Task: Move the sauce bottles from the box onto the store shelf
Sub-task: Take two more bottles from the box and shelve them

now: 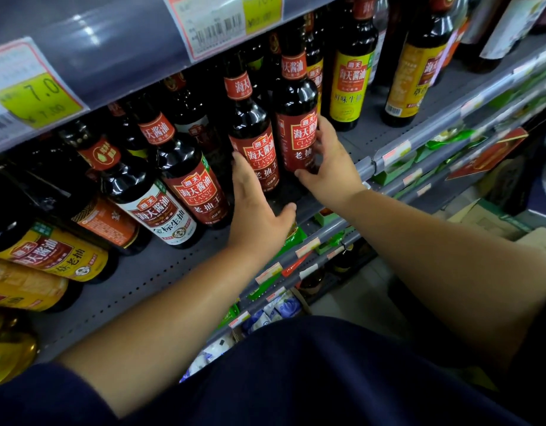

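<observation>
A: Where is the dark glass red-labelled sauce bottle [296, 133]?
B: Upright on the grey metal shelf [142, 278], gripped by the right hand [330, 161] (thumb low). The left hand [256, 210], fingers straight, touches the neighbour bottle [259, 149].

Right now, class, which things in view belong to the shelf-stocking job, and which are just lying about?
Job: left hand, touching left red bottle; right hand, gripping right red bottle; shelf.
Lying about: yellow bottle; white-label bottle; price tag; green packets.
</observation>
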A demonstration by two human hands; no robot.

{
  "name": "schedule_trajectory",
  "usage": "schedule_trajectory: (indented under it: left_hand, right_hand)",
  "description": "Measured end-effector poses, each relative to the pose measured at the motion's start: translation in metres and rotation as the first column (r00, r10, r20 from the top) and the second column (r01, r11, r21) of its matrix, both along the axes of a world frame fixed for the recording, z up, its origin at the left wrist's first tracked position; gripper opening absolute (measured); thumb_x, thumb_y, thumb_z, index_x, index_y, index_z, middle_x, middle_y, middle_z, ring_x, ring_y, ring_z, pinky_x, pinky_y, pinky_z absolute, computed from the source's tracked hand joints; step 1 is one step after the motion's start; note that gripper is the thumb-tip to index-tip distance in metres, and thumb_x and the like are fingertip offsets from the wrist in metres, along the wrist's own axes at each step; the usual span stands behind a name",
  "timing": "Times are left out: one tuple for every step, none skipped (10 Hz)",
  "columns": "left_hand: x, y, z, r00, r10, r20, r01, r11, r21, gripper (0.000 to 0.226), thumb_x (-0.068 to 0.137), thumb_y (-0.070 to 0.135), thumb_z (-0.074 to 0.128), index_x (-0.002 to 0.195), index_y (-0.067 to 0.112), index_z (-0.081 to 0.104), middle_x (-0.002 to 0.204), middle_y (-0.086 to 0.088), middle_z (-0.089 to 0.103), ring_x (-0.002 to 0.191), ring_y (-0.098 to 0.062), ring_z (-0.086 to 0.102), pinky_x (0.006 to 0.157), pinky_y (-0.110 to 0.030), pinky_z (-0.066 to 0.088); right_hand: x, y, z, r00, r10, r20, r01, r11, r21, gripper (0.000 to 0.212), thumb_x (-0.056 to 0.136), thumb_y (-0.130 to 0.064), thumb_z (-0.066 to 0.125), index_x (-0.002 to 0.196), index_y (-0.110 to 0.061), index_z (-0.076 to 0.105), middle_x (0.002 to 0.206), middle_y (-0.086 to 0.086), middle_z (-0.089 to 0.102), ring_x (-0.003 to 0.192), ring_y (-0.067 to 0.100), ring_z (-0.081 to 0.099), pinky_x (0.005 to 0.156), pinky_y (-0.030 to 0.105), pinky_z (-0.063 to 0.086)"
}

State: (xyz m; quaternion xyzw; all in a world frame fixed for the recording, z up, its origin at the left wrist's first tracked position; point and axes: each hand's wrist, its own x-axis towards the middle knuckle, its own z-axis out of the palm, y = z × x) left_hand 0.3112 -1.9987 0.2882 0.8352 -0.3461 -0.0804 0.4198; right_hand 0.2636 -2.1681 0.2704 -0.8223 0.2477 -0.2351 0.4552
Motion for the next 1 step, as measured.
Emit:
schedule_trajectory:
  left_hand:
    - [-0.0163, 0.0155, -0.0048, 0.987, -0.136, 0.091, 0.128, 0.988, 0.084, 0.103, 0.088, 0.029, 0.071, 0.157, 0.027, -0.006, 0.164, 0.000, -0.021, 0.149, -0.008, -0.007, 0.107, -0.002, 0.005]
  right_hand:
    - [-0.0147, 0.0029, 0.0101, 0.998, 0.032, -0.046, -0.035, 0.997, -0.072, 0.097, 0.079, -0.019, 0.077, 0.156, -0.033, 0.019, 0.148, -0.004, 0.050, 0.135, 0.015, 0.048, 0.110, 0.038, 0.043]
